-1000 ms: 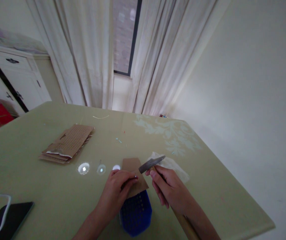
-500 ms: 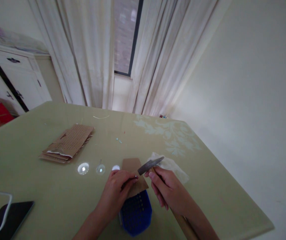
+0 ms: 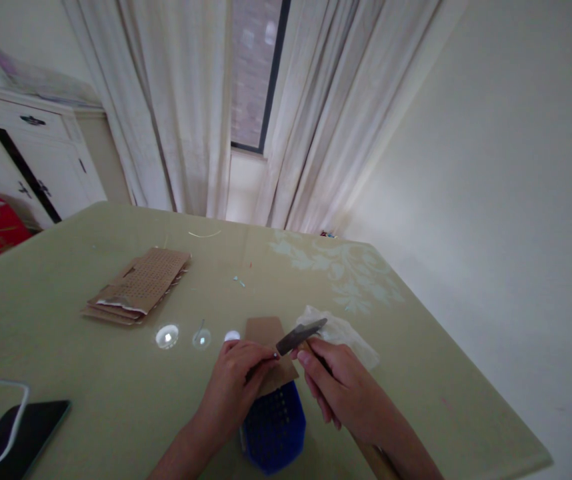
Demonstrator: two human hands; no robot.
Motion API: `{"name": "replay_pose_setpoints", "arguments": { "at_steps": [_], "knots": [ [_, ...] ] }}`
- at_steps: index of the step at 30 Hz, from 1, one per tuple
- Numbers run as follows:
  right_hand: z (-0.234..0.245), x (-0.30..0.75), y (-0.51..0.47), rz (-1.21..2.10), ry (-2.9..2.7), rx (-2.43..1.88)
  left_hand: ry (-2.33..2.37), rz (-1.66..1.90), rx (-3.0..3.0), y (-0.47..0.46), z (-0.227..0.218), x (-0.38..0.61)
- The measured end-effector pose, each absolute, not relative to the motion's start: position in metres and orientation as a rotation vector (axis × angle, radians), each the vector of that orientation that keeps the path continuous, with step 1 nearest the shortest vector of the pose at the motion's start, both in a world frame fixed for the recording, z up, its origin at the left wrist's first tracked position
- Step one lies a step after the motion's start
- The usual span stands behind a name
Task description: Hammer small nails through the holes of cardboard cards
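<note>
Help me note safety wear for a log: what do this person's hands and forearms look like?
The left hand and right hand are bare: no glove, ring or bracelet shows. The left forearm and right forearm show no sleeve as far as the frame reaches.

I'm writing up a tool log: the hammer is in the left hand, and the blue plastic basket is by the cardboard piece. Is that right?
Not quite: the head view shows the hammer in the right hand, not the left hand. The blue plastic basket is by the cardboard piece.
</note>
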State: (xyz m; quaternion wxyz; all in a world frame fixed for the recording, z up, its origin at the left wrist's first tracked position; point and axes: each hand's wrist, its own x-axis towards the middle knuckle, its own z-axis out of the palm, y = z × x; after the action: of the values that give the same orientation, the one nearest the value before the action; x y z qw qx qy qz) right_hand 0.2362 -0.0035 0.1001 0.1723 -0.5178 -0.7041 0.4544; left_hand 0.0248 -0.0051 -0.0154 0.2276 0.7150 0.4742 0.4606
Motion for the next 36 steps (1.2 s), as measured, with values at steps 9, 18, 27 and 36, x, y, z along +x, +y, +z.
{"name": "replay_pose_setpoints", "arguments": {
  "at_steps": [9,18,27,36],
  "knots": [
    [0.124,0.223,-0.016,1.109,-2.164,-1.523,1.283,1.184,2.053,-0.007,-0.010,0.024],
    [0.128,0.224,-0.018,1.149,-2.067,-1.497,1.337,1.127,2.045,-0.007,-0.006,0.026],
    [0.110,0.229,-0.021,1.142,-1.951,-1.450,1.362,1.163,2.023,-0.008,-0.007,0.027],
    [0.102,0.230,-0.023,0.914,-2.095,-1.558,1.398,1.135,1.936,-0.012,-0.017,0.029]
  ]
}}
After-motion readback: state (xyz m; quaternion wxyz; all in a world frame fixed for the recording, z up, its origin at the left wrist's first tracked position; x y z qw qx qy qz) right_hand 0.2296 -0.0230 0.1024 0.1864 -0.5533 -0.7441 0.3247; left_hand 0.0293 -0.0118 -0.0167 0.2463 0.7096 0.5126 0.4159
